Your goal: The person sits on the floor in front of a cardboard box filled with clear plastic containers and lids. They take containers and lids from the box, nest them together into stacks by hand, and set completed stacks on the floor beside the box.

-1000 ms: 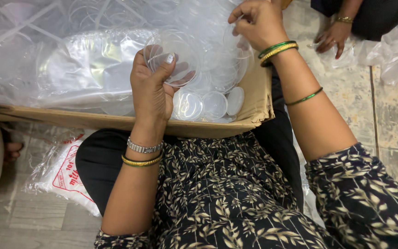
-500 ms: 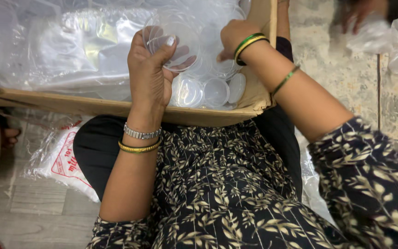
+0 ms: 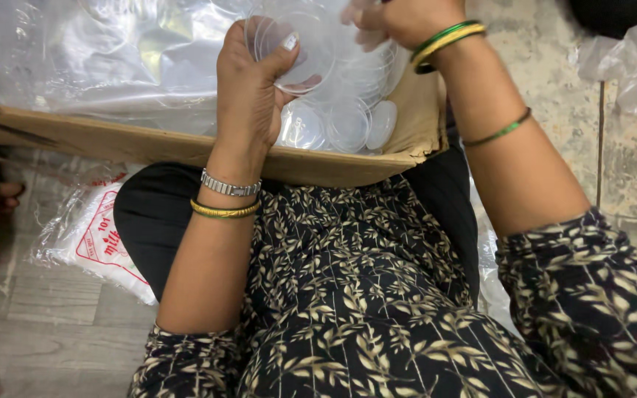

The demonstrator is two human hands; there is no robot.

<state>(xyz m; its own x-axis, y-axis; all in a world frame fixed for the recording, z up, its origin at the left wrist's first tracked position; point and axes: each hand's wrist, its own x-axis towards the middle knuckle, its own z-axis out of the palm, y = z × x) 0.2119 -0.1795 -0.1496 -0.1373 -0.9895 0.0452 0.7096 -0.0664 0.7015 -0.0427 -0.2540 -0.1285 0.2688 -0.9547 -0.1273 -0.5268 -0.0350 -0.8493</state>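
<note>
Currently pinched by left hand [image 3: 248, 88] only: clear round plastic lid [image 3: 296, 51]; right hand [image 3: 399, 18] grip indeterminate; slick, thin rim, slip risk into cardboard box [image 3: 149, 144].

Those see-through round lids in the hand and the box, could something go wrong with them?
Maybe. The left hand pinches a small stack of clear round lids only by the edges, so one might slip and drop. The cardboard box rests on the person's lap, with loose lids piled in its corner; a tilt could slide them about. The right hand is right at the stack and could knock it.
</note>
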